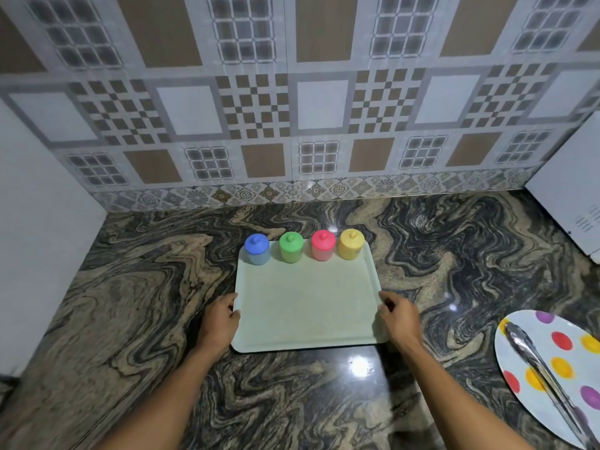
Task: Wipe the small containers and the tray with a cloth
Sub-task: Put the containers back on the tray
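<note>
Nearby, tongs [535,362] lie on a plate [537,332]; left hand [220,315] and right hand [397,315] grip the tray [305,306].

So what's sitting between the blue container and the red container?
The green container, in the row along the far edge of the tray; the head view shows it.

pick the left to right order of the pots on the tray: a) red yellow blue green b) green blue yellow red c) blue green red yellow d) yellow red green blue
c: along the far edge of the tray stand the blue pot, green pot, red pot and yellow pot, left to right.
</note>
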